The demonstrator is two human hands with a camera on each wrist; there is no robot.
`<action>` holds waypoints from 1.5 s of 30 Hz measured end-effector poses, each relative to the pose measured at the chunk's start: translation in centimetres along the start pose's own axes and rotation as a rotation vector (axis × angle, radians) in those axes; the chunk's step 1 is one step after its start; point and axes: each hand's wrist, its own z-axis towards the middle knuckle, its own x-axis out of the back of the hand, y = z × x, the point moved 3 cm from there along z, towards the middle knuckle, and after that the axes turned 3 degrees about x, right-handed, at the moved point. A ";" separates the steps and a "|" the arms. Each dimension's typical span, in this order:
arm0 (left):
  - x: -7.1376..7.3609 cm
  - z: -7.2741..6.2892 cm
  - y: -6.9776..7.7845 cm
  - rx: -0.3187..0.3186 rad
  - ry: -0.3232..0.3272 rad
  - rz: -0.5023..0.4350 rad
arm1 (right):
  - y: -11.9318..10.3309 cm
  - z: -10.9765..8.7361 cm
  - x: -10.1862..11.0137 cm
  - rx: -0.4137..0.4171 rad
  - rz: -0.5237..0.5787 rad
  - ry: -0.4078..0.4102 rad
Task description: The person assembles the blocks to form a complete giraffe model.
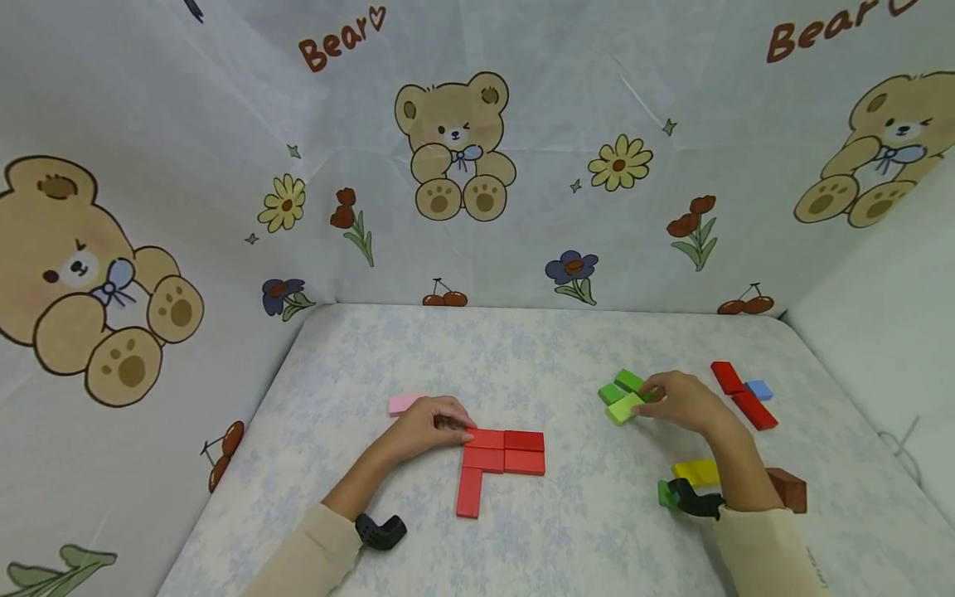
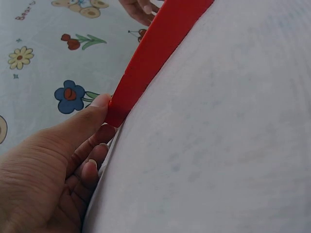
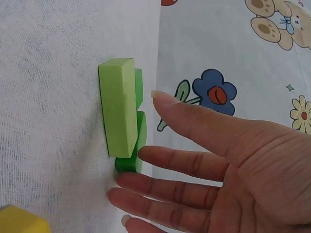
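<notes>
A broad, bare lane of the pale blue-patterned table [image 1: 582, 531] runs front to back between the group of flat red rectangular blocks [image 1: 485, 460] and the cluster of green rectangular blocks [image 1: 623, 409]. The left hand [image 1: 427, 427] blocks the red group's far left corner, beside a flat pink block [image 1: 403, 404]. The right forearm [image 1: 734, 456] crosses between a yellow rectangular block [image 1: 697, 473] and an angular brown block [image 1: 792, 490], so the gap there is hard to judge. An upright white bear-printed cloth [image 1: 537, 249] bounds the far edge.

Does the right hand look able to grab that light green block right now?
Probably yes: the right hand is open close beside the light green block, nothing lies on top of it, and the neighbouring green blocks sit behind it in the head view.
</notes>
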 end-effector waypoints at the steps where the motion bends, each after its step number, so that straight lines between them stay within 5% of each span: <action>1: 0.0 0.0 0.0 -0.002 0.000 -0.002 | -0.1 0.0 0.0 0.000 -0.007 0.006; 14: -0.1 0.0 0.0 0.003 -0.001 -0.020 | -2.4 -0.2 -1.7 -0.026 -0.182 0.056; 30: -0.1 -0.1 0.1 -0.005 0.000 -0.007 | -2.8 -0.4 -2.2 -0.067 -0.232 0.041; 45: 0.0 -0.1 0.1 -0.004 -0.004 0.003 | -4.2 -0.4 -1.8 0.103 -0.170 0.048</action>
